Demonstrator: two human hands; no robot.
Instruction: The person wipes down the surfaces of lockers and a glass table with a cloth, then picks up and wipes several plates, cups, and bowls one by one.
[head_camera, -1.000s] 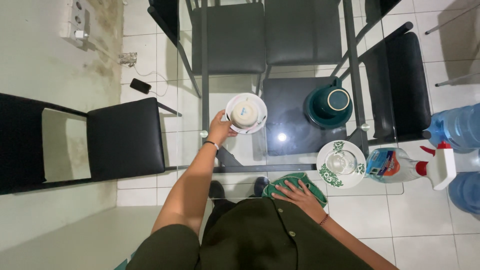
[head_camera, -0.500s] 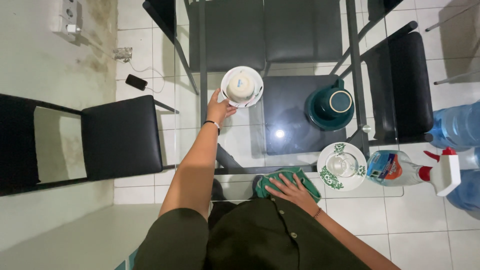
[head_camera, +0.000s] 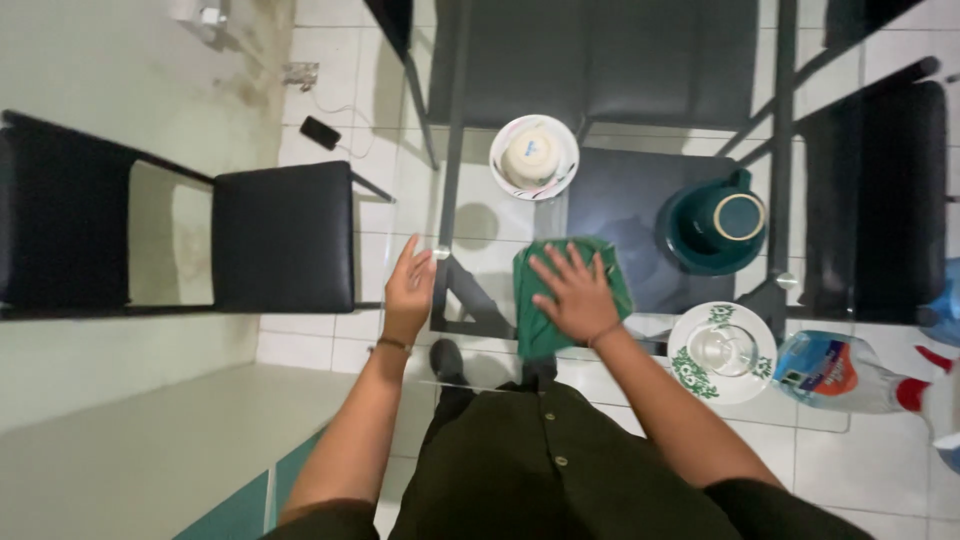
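Right hand (head_camera: 572, 290) lies flat on the folded green cloth (head_camera: 570, 296), fingers (head_camera: 545, 264) spread wide and pressing down, nothing gripped. The cloth sits on the clear glass surface (head_camera: 480, 215), near the front edge, between the white saucer with an upturned white bowl (head_camera: 534, 157) and me. Left hand (head_camera: 410, 290) rests open at the surface's left edge, fingers straight and together, holding nothing; I read it as a brace. To wipe well from here, I judge I should keep the palm over the middle of the cloth so it does not bunch, press evenly, and work in overlapping strokes. The dark green cup on its dark green saucer (head_camera: 716, 220) stands just right of the cloth, and the white plate with green pattern carrying a clear glass (head_camera: 722, 352) is near my right forearm: strokes toward that side ought to stay short. A plastic bottle with a blue and red label (head_camera: 840, 372) lies beyond the plate. Black chairs (head_camera: 283, 238) ring the surface; glare on the glass hides any smears.
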